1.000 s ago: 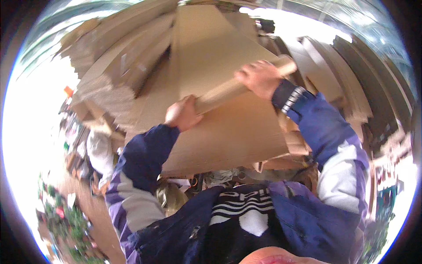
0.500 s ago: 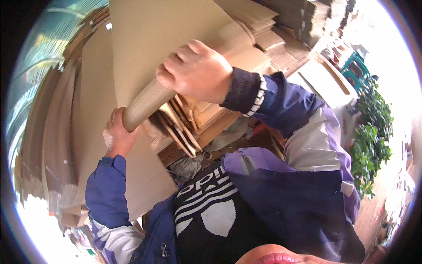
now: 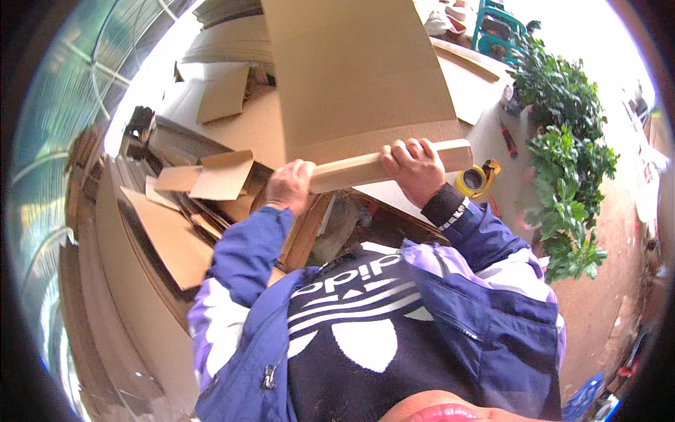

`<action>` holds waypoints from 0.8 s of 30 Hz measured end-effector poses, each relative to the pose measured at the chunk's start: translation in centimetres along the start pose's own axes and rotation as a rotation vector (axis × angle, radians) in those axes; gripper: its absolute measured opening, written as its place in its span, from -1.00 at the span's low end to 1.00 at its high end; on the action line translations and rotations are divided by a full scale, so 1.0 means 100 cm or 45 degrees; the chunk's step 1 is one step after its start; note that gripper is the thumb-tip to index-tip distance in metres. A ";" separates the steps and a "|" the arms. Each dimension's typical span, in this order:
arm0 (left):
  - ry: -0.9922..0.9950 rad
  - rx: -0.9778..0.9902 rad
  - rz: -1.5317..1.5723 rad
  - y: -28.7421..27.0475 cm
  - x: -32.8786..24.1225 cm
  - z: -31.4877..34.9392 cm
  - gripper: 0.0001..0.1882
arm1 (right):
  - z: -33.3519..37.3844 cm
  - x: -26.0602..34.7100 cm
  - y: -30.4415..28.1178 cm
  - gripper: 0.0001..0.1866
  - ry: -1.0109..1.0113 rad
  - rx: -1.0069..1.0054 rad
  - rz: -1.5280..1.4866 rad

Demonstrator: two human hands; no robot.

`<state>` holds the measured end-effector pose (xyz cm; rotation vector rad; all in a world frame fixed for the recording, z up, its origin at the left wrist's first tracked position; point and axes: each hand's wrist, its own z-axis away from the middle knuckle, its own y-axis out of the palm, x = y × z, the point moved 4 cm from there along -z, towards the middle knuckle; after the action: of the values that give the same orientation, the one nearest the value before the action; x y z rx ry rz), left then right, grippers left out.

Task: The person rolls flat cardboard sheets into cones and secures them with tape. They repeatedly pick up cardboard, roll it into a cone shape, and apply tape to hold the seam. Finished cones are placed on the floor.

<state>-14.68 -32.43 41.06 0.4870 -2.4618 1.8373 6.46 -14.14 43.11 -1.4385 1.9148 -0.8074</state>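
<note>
A large brown cardboard sheet (image 3: 358, 70) stretches away in front of me, its near edge folded over into a long, narrow, tube-like strip. My left hand (image 3: 290, 186) is closed round the left end of that strip. Further right, my right hand (image 3: 413, 169) wraps its fingers over the same fold, close to the right end. Just beyond the right hand, a tape dispenser with a yellow roll (image 3: 471, 181) sits on a pale surface. Loose cut cardboard pieces (image 3: 223, 174) lie to the left of my left hand.
Cardboard sheets (image 3: 116, 281) stand stacked along the left side, near a translucent curved wall (image 3: 77, 84). On the right is a row of leafy green plants (image 3: 566, 155). A red-and-black hand tool (image 3: 508, 141) lies beside them. A teal plastic stool (image 3: 496, 32) stands at the far right.
My view and body have turned right, bringing the tape dispenser into sight. Both hands have carried the folded cardboard rightward, and the fold now runs nearly level instead of steeply slanted.
</note>
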 end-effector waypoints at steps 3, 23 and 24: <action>0.059 0.044 0.140 0.072 -0.030 -0.039 -0.79 | 0.051 -0.033 0.053 -0.71 0.161 0.134 0.076; 0.230 0.669 0.608 0.326 -0.062 -0.042 -0.57 | 0.198 -0.011 0.236 -0.69 0.687 0.528 -0.104; 0.213 0.672 0.603 0.327 -0.065 -0.036 -0.56 | 0.201 -0.005 0.243 -0.71 0.690 0.590 -0.114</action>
<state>-17.83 -19.29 10.33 -0.2721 -2.0864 2.5910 7.46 -10.41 11.85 -1.0903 1.8530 -1.6932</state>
